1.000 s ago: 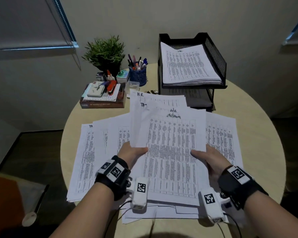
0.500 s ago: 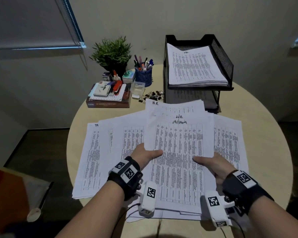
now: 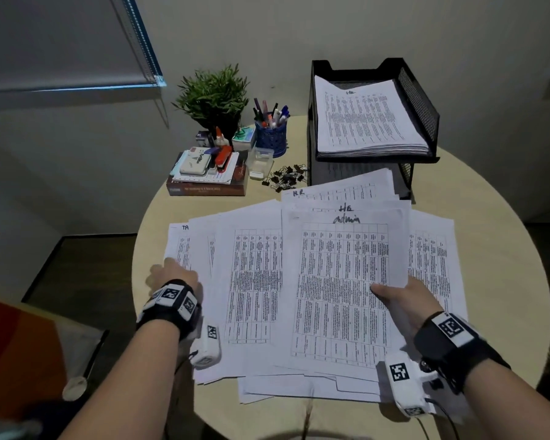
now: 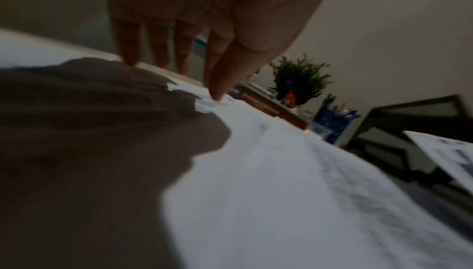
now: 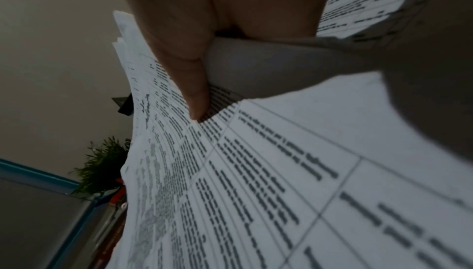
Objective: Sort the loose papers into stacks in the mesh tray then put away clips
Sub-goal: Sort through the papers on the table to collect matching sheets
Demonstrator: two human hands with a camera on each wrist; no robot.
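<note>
Printed sheets lie spread over the round table (image 3: pixel 496 236). My right hand (image 3: pixel 391 293) pinches the right edge of a sheaf headed "HR admin" (image 3: pixel 340 281), thumb on top; in the right wrist view the thumb (image 5: pixel 189 83) presses on that sheaf (image 5: pixel 256 182). My left hand (image 3: pixel 172 271) rests with straight fingers on the left pile marked "TA" (image 3: pixel 185 246); its fingertips (image 4: pixel 215 85) touch the paper (image 4: pixel 281 172). The black mesh tray (image 3: pixel 423 100) at the back holds a paper stack (image 3: pixel 362 122) on its top tier. Black binder clips (image 3: pixel 286 179) lie loose left of the tray.
At the back left are a potted plant (image 3: pixel 213 96), a blue pen cup (image 3: pixel 272 134), a small clear box (image 3: pixel 261 160) and a book (image 3: pixel 207 185) piled with a stapler and small items. Bare tabletop shows at the right. The table's left edge is next to my left hand.
My left hand has let go of the sheaf and moved left onto the "TA" pile. The sheaf has come down flatter, held by the right hand alone.
</note>
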